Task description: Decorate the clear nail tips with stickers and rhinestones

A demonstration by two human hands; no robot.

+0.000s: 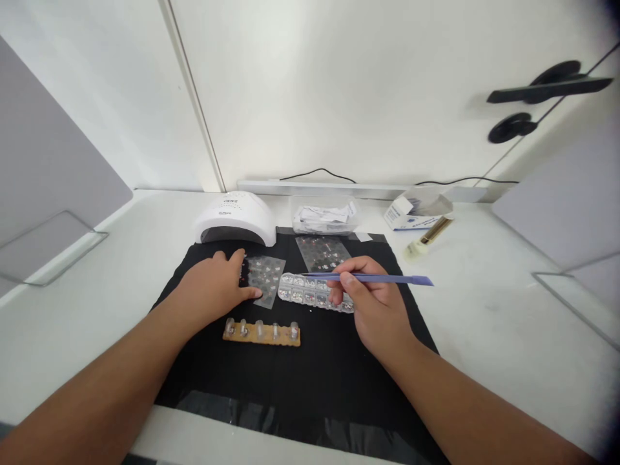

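My right hand [380, 307] grips purple tweezers [382, 278] between thumb and fingers. Their tips point left, over a clear compartment case [310, 297] with small shiny pieces in it. My left hand [213, 284] rests with thumb and fingers spread over a clear sticker sheet [265, 279], the thumb touching it. Part of that sheet's left side is hidden by the hand. Nearer to me lies a tan strip [264, 336] with several clear nail tips standing on it. Some of them carry small decorations, too small to make out.
A white nail lamp [236, 218] stands at the back left. Behind the case lie another sticker sheet [322, 254] and a clear box of packets [324, 219]. An open carton [416, 210] and a gold-capped bottle [426, 239] stand at right. A black mat [310, 387] covers the table.
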